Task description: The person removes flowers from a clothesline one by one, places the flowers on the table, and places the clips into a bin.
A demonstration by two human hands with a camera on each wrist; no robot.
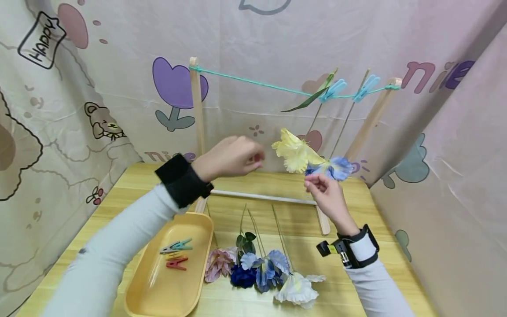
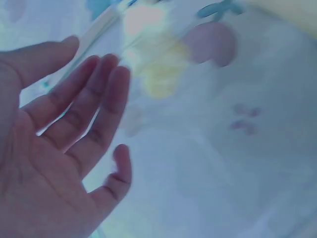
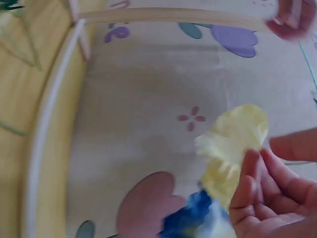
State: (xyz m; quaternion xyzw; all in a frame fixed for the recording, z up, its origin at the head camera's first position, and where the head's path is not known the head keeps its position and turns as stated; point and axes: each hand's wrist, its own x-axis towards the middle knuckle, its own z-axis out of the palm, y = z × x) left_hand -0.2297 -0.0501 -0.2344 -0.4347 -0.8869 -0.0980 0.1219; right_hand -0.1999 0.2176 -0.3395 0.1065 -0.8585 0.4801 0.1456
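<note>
My left hand (image 1: pixel 233 156) is raised in front of the rack, its fingers loosely bent around nothing, as the left wrist view also shows. My right hand (image 1: pixel 326 193) hovers just below a hanging blue flower (image 1: pixel 334 168), fingers half bent and holding nothing; its fingertips overlap the petals in the head view. Beside it hangs a yellow flower (image 1: pixel 295 152), head down. Light-blue clothespins (image 1: pixel 333 90) clip the stems of both flowers to a teal cord (image 1: pixel 253 81). In the right wrist view the yellow flower (image 3: pixel 233 144) appears behind the right fingers.
A wooden rack post (image 1: pixel 196 110) carries the cord at the left. A yellow tray (image 1: pixel 158 286) holds several clothespins (image 1: pixel 177 263). To its right lie a pink flower (image 1: pixel 219 263), a dark blue flower (image 1: pixel 243 276), a light-blue flower (image 1: pixel 267 268) and a white flower (image 1: pixel 297 289). Printed curtains surround the table.
</note>
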